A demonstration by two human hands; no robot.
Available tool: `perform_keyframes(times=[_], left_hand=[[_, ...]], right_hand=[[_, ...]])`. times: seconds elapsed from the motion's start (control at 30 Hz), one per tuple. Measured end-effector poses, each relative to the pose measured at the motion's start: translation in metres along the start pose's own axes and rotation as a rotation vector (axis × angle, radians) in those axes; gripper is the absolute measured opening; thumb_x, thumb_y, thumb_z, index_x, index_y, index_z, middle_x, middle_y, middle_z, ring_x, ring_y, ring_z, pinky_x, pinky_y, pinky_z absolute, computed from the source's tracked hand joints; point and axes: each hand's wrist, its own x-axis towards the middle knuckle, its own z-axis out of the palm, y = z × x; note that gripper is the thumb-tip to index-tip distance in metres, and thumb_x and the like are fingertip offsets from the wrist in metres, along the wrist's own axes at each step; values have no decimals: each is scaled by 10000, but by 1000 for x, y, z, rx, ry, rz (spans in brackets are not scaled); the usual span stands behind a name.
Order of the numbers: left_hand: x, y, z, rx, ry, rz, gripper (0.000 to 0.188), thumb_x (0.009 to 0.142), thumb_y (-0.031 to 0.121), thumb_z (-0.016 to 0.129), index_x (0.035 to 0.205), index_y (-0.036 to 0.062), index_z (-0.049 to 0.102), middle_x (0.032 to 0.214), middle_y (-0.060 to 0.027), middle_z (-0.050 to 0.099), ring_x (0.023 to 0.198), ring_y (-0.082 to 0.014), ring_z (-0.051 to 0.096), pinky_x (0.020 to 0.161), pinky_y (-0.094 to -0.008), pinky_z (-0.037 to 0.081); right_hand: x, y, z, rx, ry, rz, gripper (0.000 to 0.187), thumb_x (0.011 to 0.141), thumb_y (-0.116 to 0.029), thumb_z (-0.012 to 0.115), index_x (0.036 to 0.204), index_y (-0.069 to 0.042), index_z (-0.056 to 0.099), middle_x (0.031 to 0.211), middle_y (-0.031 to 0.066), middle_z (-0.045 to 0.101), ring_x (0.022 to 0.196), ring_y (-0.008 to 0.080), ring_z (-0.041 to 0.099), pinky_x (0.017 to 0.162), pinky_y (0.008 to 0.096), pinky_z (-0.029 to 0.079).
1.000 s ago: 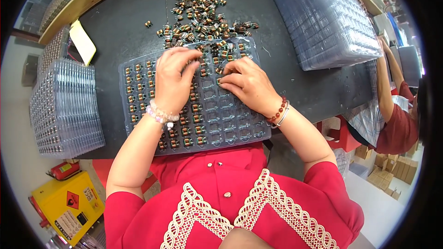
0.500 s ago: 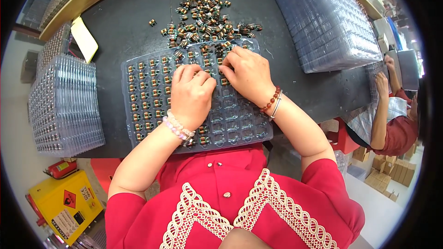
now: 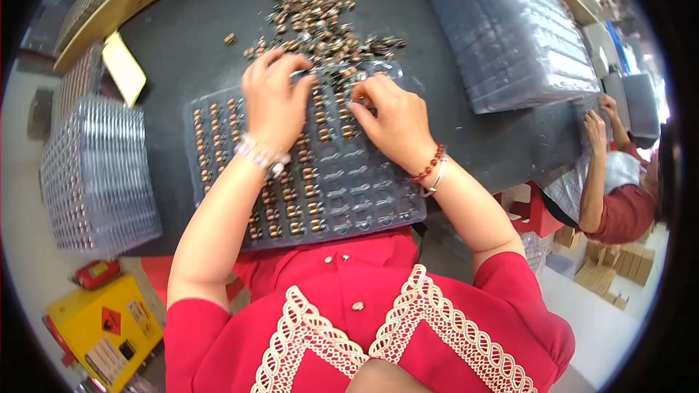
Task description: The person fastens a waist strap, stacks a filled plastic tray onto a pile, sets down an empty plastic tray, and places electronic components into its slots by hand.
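Observation:
A clear plastic tray with rows of moulded pockets lies in front of me. Small copper-wound coils fill its left and upper pockets, while the lower right pockets hold none. My left hand is over the tray's upper part, beside the near edge of a heap of loose coils; its thumb and curled fingers are apart. Over the upper right pockets, my right hand has thumb and forefinger drawn together near a coil column. Whatever is between those fingertips is too small to make out.
Tall stacks of clear trays stand at the right and the left of the dark table. A yellow card leans at the far left. Below left is a yellow box. A co-worker works at the right.
My left hand has moved away from me and to the left, from the tray's middle to the heap's edge, and its fingers have spread. My right hand has stayed nearly in place.

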Motion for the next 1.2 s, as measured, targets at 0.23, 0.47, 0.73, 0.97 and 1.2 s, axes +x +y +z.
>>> perform_keyframes(times=[0.23, 0.47, 0.73, 0.97, 1.2], left_hand=[[-32, 6, -25, -176, -126, -33, 255, 882, 44, 584, 1131, 48, 637, 979, -101, 614, 951, -263, 555, 888, -358, 425], [-40, 9, -48, -331, -214, -216, 128, 802, 5, 670, 929, -8, 661, 940, -101, 654, 910, -222, 613, 841, -326, 469], [-61, 14, -49, -311, -326, -285, 127, 777, 60, 721, 884, 21, 664, 906, -79, 640, 885, -202, 612, 810, -313, 485], [-69, 29, -33, -78, -310, -27, 104, 715, 111, 754, 770, 71, 675, 923, -56, 601, 1040, -281, 518, 932, -422, 394], [-48, 22, -14, -40, -164, 49, 96, 758, 121, 719, 822, 74, 665, 963, -70, 589, 1037, -297, 511, 929, -427, 398]], right_hand=[[9, 15, 31, -192, 87, -371, 103, 778, -100, 585, 859, -41, 610, 875, 116, 592, 791, 263, 644, 662, 365, 539], [6, 13, 8, -147, 54, -413, 110, 767, -65, 572, 876, -48, 578, 855, 101, 555, 802, 278, 618, 625, 356, 536], [-21, 21, -6, -1, 126, -286, 191, 831, -43, 637, 1020, -66, 630, 899, 81, 618, 807, 286, 629, 669, 378, 516], [-30, 19, -10, 52, 157, -274, 130, 836, -75, 653, 965, -57, 661, 953, 62, 626, 883, 260, 614, 744, 351, 503], [-29, 16, -6, -67, 61, -293, 116, 806, -129, 688, 903, -75, 655, 913, 43, 629, 854, 239, 612, 726, 342, 506]])
